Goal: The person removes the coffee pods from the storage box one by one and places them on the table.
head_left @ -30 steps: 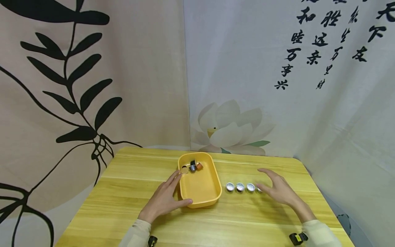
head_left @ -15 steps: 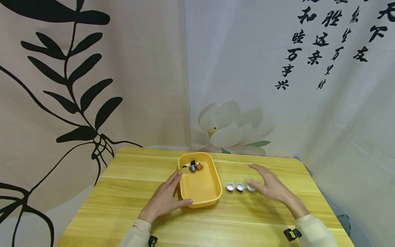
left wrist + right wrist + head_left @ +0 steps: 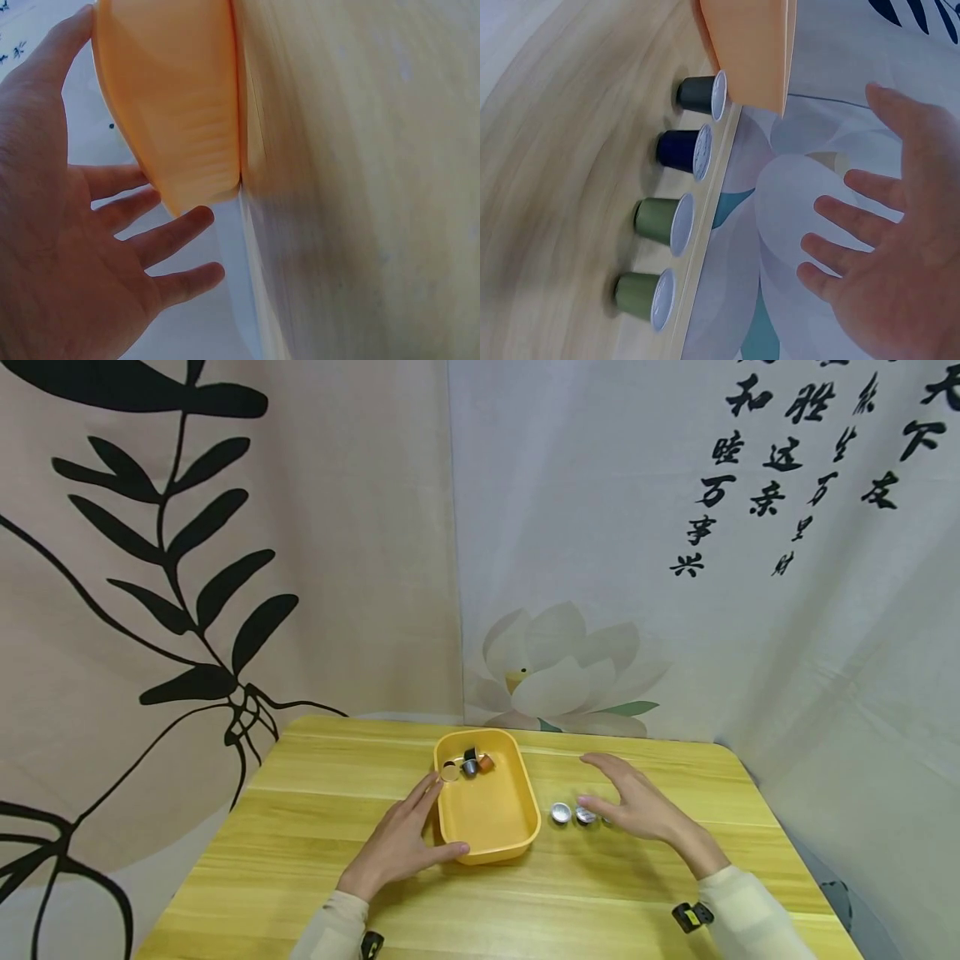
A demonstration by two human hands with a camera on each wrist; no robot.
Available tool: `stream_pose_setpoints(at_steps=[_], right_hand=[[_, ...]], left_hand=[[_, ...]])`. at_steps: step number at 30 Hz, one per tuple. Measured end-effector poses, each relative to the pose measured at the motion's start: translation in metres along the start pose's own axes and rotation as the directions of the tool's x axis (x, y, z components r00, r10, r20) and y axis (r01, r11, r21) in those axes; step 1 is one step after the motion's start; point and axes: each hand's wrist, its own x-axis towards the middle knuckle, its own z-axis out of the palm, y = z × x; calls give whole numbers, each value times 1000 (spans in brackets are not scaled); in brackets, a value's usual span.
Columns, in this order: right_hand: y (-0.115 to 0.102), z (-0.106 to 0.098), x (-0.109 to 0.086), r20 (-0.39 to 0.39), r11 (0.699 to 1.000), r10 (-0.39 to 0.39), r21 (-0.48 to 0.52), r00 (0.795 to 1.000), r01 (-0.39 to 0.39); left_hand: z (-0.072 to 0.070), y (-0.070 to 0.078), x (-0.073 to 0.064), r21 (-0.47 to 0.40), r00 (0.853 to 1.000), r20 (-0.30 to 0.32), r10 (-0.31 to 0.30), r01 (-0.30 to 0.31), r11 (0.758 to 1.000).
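My left hand (image 3: 397,850) rests at the left side of a yellow plastic tray (image 3: 491,827), thumb at its near rim and fingers along its left rim. In the left wrist view its fingers (image 3: 172,238) are spread beside the tray wall. Inside the tray's far end lie several coffee capsules, among them an orange one (image 3: 486,763) and a dark blue-grey one (image 3: 469,768). My right hand (image 3: 645,806) hovers, empty and spread, over a row of coffee capsules standing lid up: a dark grey one (image 3: 696,95), a dark blue one (image 3: 677,151) and two green ones (image 3: 656,220).
A yellow wood-grain table (image 3: 262,852) carries everything, with its back edge close behind the tray. Printed cloth (image 3: 360,568) hangs behind the table and along its right side. Black devices (image 3: 692,917) are strapped to both wrists.
My right hand has moved left along the capsule row toward the tray, with its fingers spread throughout. The left hand, the tray and the capsules have stayed in place.
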Motion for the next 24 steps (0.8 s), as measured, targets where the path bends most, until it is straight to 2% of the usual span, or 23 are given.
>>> stream_pose_setpoints(at_steps=[24], right_hand=[[-23,21,35,83,997,-77,0,994,77]], left_hand=[[1,0,1,-14,1000,-3,3,-3,1000]])
